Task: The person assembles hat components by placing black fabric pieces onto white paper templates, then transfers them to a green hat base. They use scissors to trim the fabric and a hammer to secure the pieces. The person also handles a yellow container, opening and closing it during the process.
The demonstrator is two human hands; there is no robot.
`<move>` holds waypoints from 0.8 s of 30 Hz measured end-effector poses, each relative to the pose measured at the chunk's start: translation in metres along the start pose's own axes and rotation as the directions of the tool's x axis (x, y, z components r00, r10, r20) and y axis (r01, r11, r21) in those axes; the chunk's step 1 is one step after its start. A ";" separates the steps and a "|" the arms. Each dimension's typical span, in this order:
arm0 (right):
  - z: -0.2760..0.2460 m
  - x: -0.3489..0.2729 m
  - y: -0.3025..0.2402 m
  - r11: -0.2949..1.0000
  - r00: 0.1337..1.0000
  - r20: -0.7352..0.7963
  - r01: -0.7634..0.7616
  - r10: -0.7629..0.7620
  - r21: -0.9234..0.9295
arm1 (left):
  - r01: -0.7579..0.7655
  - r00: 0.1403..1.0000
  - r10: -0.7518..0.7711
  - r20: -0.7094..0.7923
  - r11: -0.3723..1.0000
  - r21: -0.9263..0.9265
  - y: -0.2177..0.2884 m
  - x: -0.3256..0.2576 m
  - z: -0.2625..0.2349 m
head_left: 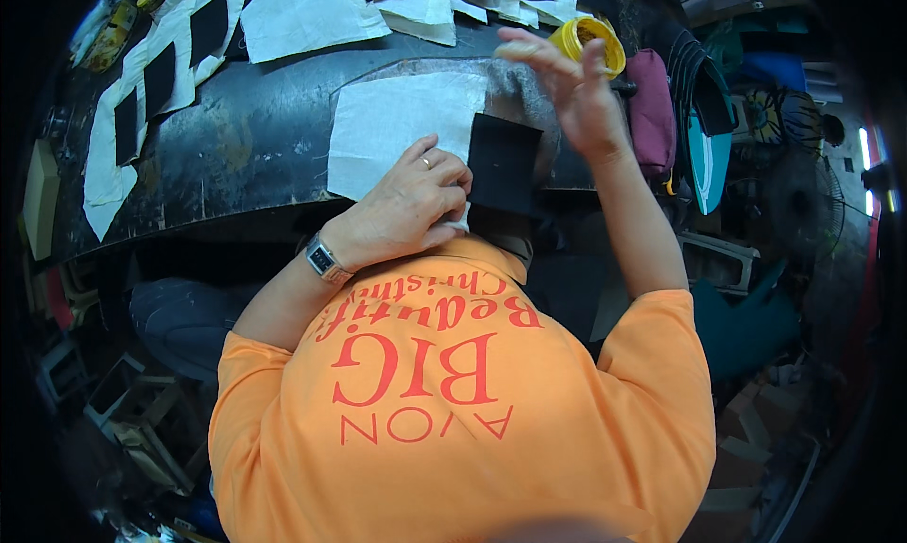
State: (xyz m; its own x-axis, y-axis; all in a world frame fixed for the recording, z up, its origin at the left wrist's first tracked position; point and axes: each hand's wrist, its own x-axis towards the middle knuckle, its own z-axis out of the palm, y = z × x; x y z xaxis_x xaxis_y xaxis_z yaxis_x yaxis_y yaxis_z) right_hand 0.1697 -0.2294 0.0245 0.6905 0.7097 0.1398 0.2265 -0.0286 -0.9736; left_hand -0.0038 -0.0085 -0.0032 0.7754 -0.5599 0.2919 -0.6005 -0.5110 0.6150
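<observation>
A white cloth sheet (pixel 402 118) lies on the dark worktable near its front edge. Along its right side lies a black rectangular piece (pixel 505 161), partly overlapped with the cloth's edge. My left hand (pixel 416 198), with a ring and a wristwatch, is closed on the near right corner of the white cloth, a bit of it showing below the fingers. Raised over the table to the right, my right hand (pixel 576 90) is open and holds nothing, its fingers stretched toward the left. Just behind it stands an open yellow tub (pixel 605 50) with brown contents.
More white cloth pieces (pixel 312 14) and black rectangles (pixel 161 78) lie along the table's far and left sides. A maroon pouch (pixel 650 109) sits at the right, beside stacked teal and black visor-like pieces (pixel 709 142). A fan (pixel 817 198) stands farther right.
</observation>
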 end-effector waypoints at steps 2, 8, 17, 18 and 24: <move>-0.011 -0.004 -0.011 0.973 0.994 -0.111 0.004 0.023 0.230 | -0.040 0.999 0.042 0.023 0.997 -0.073 -0.001 0.002 -0.011; -0.020 -0.028 -0.024 0.896 0.980 -0.178 0.000 0.089 0.443 | 0.132 0.965 -0.138 -0.224 0.990 -0.041 -0.047 0.038 -0.034; 0.027 -0.069 0.002 0.994 0.993 -0.053 -0.103 0.102 -0.022 | 0.505 0.863 -0.496 -0.093 0.844 0.180 -0.078 0.072 -0.037; 0.028 -0.071 0.003 0.995 0.995 -0.055 -0.087 0.084 -0.051 | 0.465 0.885 -0.454 -0.102 0.861 0.205 -0.078 0.072 -0.037; 0.032 -0.066 0.006 0.950 0.989 -0.140 -0.010 -0.035 -0.312 | 0.214 0.939 -0.150 -0.310 0.959 0.184 -0.086 0.067 -0.027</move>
State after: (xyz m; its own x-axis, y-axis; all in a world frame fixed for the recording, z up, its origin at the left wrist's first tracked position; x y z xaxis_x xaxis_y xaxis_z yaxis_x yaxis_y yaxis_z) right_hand 0.1040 -0.2538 0.0035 0.7717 0.6045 0.1978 0.4220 -0.2539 -0.8703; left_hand 0.1047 0.0154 -0.0168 0.8787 -0.2466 0.4088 -0.4457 -0.7305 0.5174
